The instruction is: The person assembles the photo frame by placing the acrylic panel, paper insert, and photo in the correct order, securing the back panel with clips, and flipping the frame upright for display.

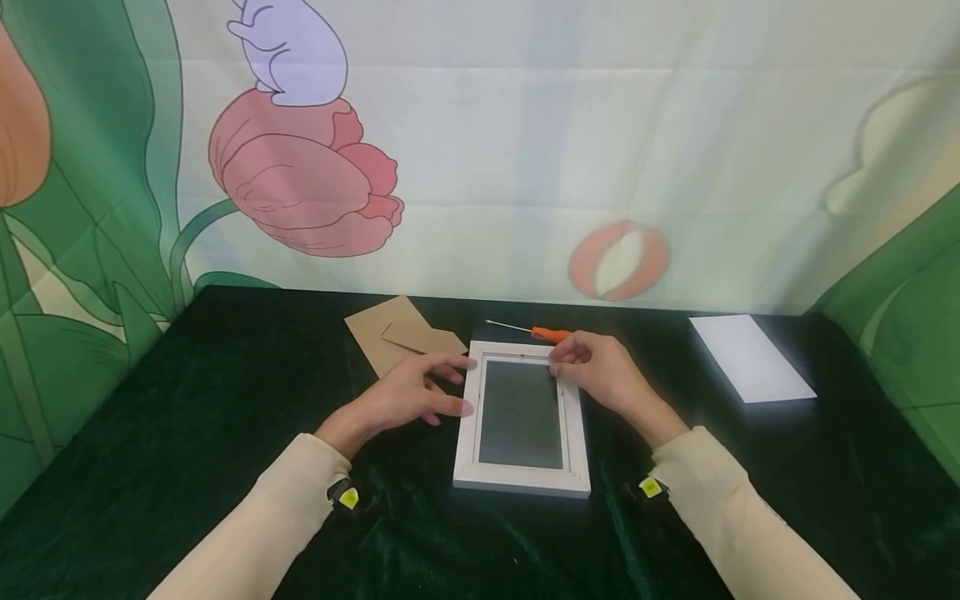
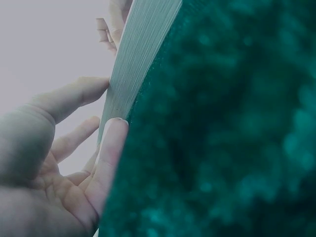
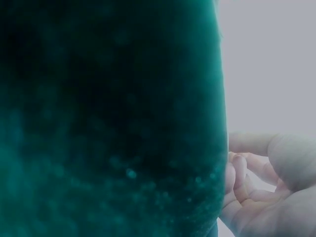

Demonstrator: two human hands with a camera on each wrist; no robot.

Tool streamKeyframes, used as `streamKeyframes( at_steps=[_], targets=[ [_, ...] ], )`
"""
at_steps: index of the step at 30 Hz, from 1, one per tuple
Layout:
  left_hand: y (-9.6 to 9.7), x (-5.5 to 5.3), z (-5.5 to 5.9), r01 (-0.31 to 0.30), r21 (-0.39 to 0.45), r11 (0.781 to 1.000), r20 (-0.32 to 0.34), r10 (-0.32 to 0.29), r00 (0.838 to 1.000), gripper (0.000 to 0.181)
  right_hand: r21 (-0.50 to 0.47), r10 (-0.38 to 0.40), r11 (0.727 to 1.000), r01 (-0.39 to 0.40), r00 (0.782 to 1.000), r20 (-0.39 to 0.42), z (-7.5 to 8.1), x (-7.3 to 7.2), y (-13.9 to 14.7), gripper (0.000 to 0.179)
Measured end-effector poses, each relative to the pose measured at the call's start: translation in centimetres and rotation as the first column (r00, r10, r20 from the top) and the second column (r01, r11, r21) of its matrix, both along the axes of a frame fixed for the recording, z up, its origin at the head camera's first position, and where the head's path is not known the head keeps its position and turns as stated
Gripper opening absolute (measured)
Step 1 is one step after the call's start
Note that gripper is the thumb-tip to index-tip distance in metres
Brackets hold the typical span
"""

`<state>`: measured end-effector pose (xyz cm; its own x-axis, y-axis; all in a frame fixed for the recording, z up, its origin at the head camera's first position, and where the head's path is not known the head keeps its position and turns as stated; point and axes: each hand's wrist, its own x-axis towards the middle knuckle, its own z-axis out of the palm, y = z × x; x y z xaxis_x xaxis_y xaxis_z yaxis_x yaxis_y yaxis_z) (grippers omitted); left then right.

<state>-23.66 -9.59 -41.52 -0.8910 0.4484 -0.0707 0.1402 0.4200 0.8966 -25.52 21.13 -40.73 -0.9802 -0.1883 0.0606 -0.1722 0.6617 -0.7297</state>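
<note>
A white picture frame [image 1: 522, 477] lies flat on the dark cloth, its inner ledge and a small tab at the top facing up. Dark green shows through its opening. My left hand [image 1: 401, 392] touches the frame's left side with thumb and fingertips, the fingers loosely extended. In the left wrist view, the left hand [image 2: 64, 143] meets the frame's grained side edge [image 2: 140, 44]. At the upper right corner, my right hand [image 1: 600, 367] holds the frame with bent fingers. The right wrist view shows the curled fingers of the right hand [image 3: 266, 187], but cloth hides their contact.
A brown backing board [image 1: 386, 333] with a folded stand lies behind the left hand. An orange-handled screwdriver [image 1: 550, 334] lies just beyond the frame. A white sheet [image 1: 752, 358] is at the right. A printed curtain [image 1: 480, 150] hangs along the table's back edge.
</note>
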Motion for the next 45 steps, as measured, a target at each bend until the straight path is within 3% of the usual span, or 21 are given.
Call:
streamKeyframes(
  at_steps=[26,37,45],
  targets=[
    [0.0,0.0,0.0,0.006,0.006,1.0,-0.001,-0.006,1.0,0.064,-0.018,0.028,0.999,-0.028,0.999,0.023,0.3,0.0,0.6,0.026],
    [0.0,0.0,-0.1,0.007,0.01,1.0,-0.007,-0.007,1.0,0.064,-0.033,0.037,0.999,-0.035,0.997,0.068,1.0,0.1,1.1,0.031],
    [0.0,-0.1,-0.1,0.006,0.01,1.0,-0.005,-0.006,1.0,0.064,-0.047,0.02,0.999,-0.018,0.999,0.044,2.1,-0.1,2.3,0.035]
  ],
)
